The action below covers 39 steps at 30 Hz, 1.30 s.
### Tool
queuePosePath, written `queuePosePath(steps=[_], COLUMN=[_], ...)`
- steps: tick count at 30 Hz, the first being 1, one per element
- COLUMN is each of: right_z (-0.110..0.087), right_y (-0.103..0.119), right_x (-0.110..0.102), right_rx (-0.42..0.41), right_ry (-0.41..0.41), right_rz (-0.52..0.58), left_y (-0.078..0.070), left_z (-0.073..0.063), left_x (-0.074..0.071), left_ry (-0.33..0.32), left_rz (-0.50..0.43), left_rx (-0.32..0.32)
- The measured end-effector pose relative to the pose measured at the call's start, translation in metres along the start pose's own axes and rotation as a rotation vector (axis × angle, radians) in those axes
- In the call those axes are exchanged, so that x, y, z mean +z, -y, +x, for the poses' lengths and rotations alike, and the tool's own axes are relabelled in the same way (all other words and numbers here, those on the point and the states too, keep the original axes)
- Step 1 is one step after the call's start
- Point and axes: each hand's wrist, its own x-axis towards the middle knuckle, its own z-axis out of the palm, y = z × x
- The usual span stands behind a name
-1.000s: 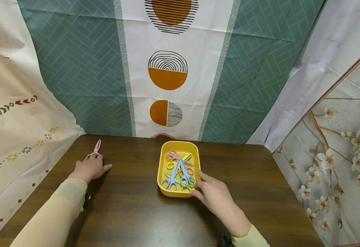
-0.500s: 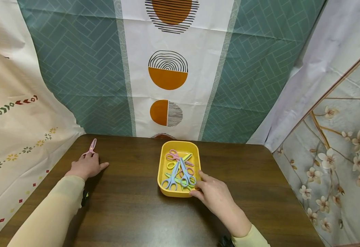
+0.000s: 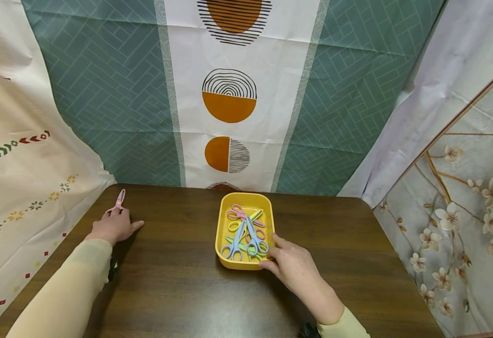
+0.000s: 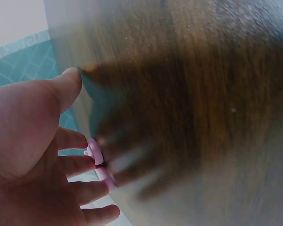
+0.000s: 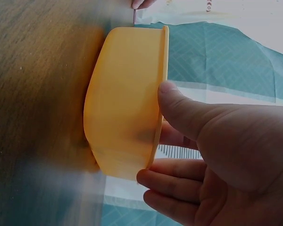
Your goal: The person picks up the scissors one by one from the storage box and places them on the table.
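At the far left of the table, my left hand [image 3: 113, 226] reaches out palm down, its fingertips on the handles of a pair of pink scissors [image 3: 120, 199]. The blades point away toward the back edge. In the left wrist view the fingers are extended, with the pink handle loops [image 4: 95, 150] at their tips and the thumb held apart. My right hand [image 3: 292, 263] grips the near right corner of a yellow plastic tray [image 3: 219, 241], thumb outside and fingers over the rim. Inside lie blue scissors [image 3: 239, 234], pink scissors [image 3: 236, 212], yellow scissors [image 3: 233, 226] and green scissors [image 3: 250, 252], overlapping.
Both hands work over a dark wooden table [image 3: 179, 281]. A green and white patterned curtain [image 3: 141, 117] hangs behind its back edge. A cream cloth [image 3: 31, 188] borders the left side, and a flowered cloth [image 3: 462, 234] the right.
My left hand has slid left along the table, and the pink scissors under its fingertips have moved left with it. The right hand and the yellow tray have stayed in place.
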Motion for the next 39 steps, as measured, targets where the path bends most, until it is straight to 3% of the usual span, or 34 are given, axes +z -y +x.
queuePosePath(steps=[8, 24, 32, 39], right_z=[0.000, -0.001, -0.001, 0.000], right_y=[0.000, 0.000, 0.001, 0.001], right_x=[0.000, -0.001, 0.000, -0.001], right_rx=[0.000, -0.004, -0.009, -0.005], right_ry=[0.003, 0.002, -0.001, 0.011], right_rz=[-0.001, 0.009, 0.004, 0.011], left_y=[0.008, 0.005, 0.011, -0.001], left_z=[0.005, -0.005, 0.001, 0.001], left_x=[0.009, 0.001, 0.010, 0.005], left_ry=[-0.021, -0.028, -0.111, -0.137], left_rz=[-0.015, -0.029, -0.039, -0.019], left_rx=[-0.008, 0.011, 0.034, 0.066])
